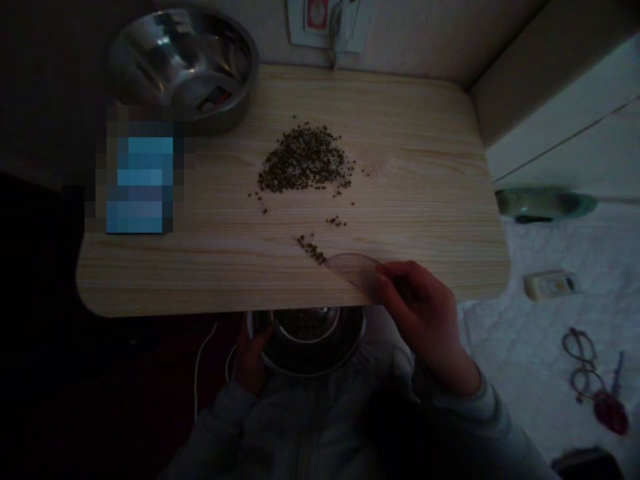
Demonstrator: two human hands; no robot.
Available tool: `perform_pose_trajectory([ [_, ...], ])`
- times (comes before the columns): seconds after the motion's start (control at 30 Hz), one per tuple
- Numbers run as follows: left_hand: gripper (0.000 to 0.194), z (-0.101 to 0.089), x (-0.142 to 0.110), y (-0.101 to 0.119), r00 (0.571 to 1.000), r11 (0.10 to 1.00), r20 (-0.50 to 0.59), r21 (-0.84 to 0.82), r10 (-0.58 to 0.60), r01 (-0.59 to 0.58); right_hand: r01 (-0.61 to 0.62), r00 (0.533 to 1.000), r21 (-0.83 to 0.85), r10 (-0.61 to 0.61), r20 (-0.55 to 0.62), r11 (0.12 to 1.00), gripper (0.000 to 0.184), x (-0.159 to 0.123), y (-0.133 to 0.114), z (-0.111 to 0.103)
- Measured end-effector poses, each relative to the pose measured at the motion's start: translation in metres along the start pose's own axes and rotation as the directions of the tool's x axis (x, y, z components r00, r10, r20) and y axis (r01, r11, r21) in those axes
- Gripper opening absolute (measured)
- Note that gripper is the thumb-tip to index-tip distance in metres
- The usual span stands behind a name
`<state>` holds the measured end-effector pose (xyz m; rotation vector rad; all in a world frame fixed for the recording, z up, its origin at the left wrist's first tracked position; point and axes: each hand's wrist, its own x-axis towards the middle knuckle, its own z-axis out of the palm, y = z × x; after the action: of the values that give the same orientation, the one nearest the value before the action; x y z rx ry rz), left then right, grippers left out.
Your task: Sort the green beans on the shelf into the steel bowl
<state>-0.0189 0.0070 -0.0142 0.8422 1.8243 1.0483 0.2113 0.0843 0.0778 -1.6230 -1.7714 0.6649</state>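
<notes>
My right hand (425, 310) pinches a clear plastic protractor (353, 265) by its right end, just above the table's front edge. The protractor's left tip touches a short line of small dark grains (313, 249), perhaps seeds or beans. A larger pile of the same grains (305, 159) is spread farther back on the wooden tabletop (415, 200). Below the front edge, at my lap, my left hand (251, 357) grips the left rim of a metal bowl (305, 367). Dark grains show inside it, and the table hides its far side.
A large steel bowl (150, 63) stands at the back left. Before it is a blurred-out bluish patch (143, 183). A socket (325, 30) with a plug is on the wall. On the white quilted cover at right lie a pale remote-like device (553, 285) and a green bottle-like object (545, 203).
</notes>
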Motion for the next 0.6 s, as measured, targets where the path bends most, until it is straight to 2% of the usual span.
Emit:
perform_pose_trajectory([
  [0.07, 0.01, 0.0, 0.0, 0.004, 1.0, 1.0, 0.017, -0.008, 0.003, -0.003, -0.007, 1.0, -0.005, 0.007, -0.003, 1.0, 0.005, 0.0, 0.0, -0.001],
  [0.23, 0.012, 0.004, -0.002, 0.014, 0.993, 0.993, 0.053, -0.056, -0.105, 0.108, -0.032, 0.999, 0.006, 0.032, -0.009, 0.999, 0.008, 0.0, 0.002, -0.003],
  [0.4, 0.005, 0.003, -0.002, 0.009, 0.989, 0.989, -0.004, -0.005, -0.15, 0.15, -0.057, 0.998, 0.011, 0.057, -0.021, 0.998, 0.01, 0.002, 0.005, -0.002],
  [0.47, 0.007, 0.002, -0.002, 0.004, 0.99, 0.99, -0.01, 0.0, -0.141, 0.141, -0.066, 0.998, 0.015, 0.066, -0.018, 0.998, 0.01, 0.002, 0.005, -0.002],
  [0.6, 0.019, 0.001, -0.001, 0.003, 0.999, 0.999, 0.02, -0.013, -0.04, 0.04, -0.082, 0.996, 0.019, 0.083, -0.015, 0.996, 0.009, 0.003, 0.006, -0.002],
])
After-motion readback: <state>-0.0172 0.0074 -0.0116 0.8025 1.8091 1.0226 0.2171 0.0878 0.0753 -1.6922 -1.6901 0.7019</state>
